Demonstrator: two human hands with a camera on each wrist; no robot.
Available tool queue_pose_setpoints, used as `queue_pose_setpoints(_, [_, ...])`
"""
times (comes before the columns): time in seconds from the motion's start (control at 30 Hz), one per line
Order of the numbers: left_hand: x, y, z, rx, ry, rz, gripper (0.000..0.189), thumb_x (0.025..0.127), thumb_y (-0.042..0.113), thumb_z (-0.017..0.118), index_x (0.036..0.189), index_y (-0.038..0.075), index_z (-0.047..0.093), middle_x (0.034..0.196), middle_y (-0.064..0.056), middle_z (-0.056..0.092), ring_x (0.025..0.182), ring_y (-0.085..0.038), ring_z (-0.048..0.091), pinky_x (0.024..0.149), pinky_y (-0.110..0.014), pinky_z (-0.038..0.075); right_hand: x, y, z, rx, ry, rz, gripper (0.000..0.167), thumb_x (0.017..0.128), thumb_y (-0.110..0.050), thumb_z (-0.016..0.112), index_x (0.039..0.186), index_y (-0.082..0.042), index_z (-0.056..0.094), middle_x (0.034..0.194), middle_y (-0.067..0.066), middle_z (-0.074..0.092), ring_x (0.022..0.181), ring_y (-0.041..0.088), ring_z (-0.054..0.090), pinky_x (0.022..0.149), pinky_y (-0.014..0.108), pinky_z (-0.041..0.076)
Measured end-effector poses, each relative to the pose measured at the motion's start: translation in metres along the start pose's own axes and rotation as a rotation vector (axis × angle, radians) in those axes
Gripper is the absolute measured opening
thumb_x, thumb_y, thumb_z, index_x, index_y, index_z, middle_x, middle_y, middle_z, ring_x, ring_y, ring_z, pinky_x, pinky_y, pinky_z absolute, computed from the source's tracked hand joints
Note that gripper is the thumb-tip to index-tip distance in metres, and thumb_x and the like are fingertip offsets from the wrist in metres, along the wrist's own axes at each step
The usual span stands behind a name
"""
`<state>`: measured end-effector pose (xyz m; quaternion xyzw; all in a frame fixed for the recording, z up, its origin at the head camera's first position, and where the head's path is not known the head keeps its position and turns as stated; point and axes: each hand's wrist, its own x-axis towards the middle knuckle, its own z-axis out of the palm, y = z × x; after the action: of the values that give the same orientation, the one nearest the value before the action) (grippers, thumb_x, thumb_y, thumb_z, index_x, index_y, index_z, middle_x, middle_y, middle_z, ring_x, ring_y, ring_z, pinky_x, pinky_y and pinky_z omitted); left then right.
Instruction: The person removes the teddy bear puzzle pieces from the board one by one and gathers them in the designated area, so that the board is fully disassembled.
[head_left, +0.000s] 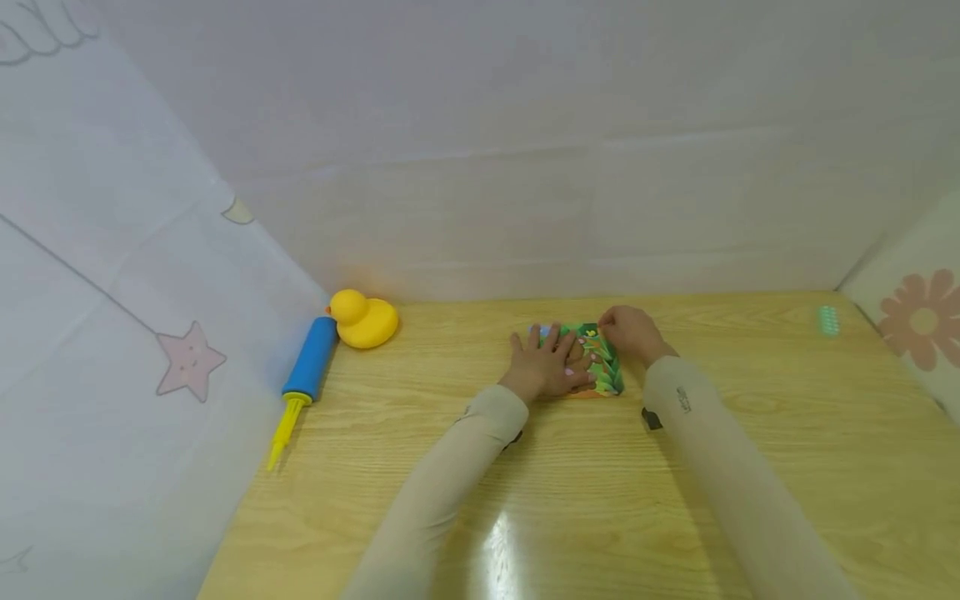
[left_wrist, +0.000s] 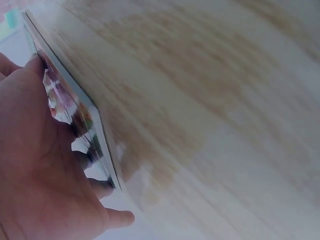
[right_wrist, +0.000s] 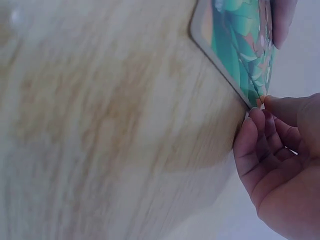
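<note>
A thin rectangular picture puzzle [head_left: 606, 379], printed with green leaves and bright colours, lies flat on the wooden table. My left hand [head_left: 543, 371] rests on its left and middle part with the fingers spread, hiding much of the picture. In the left wrist view the fingertips touch the printed face inside a pale raised rim [left_wrist: 102, 137]. My right hand [head_left: 632, 332] is at the far right corner. Thumb and fingertips pinch that corner of the puzzle [right_wrist: 235, 45] in the right wrist view, where thin seams cross the picture.
At the left, a yellow rubber duck [head_left: 367, 321] sits by the wall next to a blue hand pump [head_left: 311, 358] with a yellow nozzle. A small mint-green ridged item [head_left: 828, 320] lies far right. White printed sheets [head_left: 480, 208] enclose the table's back and sides.
</note>
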<state>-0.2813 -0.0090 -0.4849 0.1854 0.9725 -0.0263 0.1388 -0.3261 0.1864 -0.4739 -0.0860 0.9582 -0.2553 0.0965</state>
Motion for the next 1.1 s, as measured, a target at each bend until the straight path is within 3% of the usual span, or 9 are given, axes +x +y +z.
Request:
queue_pose_setpoints(0.27, [-0.001, 0.002, -0.004, 0.006, -0.027, -0.010, 0.088, 0.093, 0.084, 0.024, 0.164, 0.035, 0.004, 0.174, 0.001, 0.003, 0.160, -0.035, 0.004, 0.124, -0.065, 0.012, 0.002, -0.001, -0.003, 0.001, -0.009, -0.001, 0.032, 0.102, -0.016, 0.050, 0.121, 0.006, 0.064, 0.129, 0.027, 0.064, 0.121, 0.045, 0.059, 0.106, 0.058, 0.046])
queue_pose_setpoints(0.53, [0.000, 0.004, -0.008, -0.093, -0.049, -0.020, 0.080, 0.098, 0.076, 0.021, 0.164, 0.034, 0.006, 0.174, 0.001, 0.001, 0.160, -0.035, 0.000, 0.124, -0.068, 0.009, 0.003, 0.000, -0.003, 0.005, -0.010, 0.004, 0.031, 0.101, -0.017, 0.053, 0.120, 0.005, 0.063, 0.127, 0.026, 0.065, 0.120, 0.044, 0.059, 0.106, 0.057, 0.046])
queue_pose_setpoints(0.8, [0.009, 0.011, -0.003, -0.147, 0.049, -0.097, 0.070, 0.100, 0.075, 0.022, 0.160, 0.039, 0.025, 0.172, 0.004, 0.016, 0.159, -0.034, 0.011, 0.122, -0.070, 0.009, 0.005, 0.001, -0.002, -0.001, -0.007, -0.020, 0.031, 0.101, -0.018, 0.054, 0.119, 0.007, 0.063, 0.125, 0.027, 0.066, 0.117, 0.044, 0.061, 0.103, 0.056, 0.048])
queue_pose_setpoints(1.1, [0.010, 0.015, -0.002, -0.144, 0.093, -0.135, 0.067, 0.099, 0.075, 0.027, 0.157, 0.042, 0.031, 0.170, 0.007, 0.021, 0.158, -0.031, 0.018, 0.123, -0.067, 0.013, 0.006, 0.004, 0.000, 0.006, 0.013, 0.000, 0.031, 0.101, -0.021, 0.052, 0.117, 0.004, 0.063, 0.122, 0.024, 0.067, 0.110, 0.040, 0.063, 0.098, 0.054, 0.050])
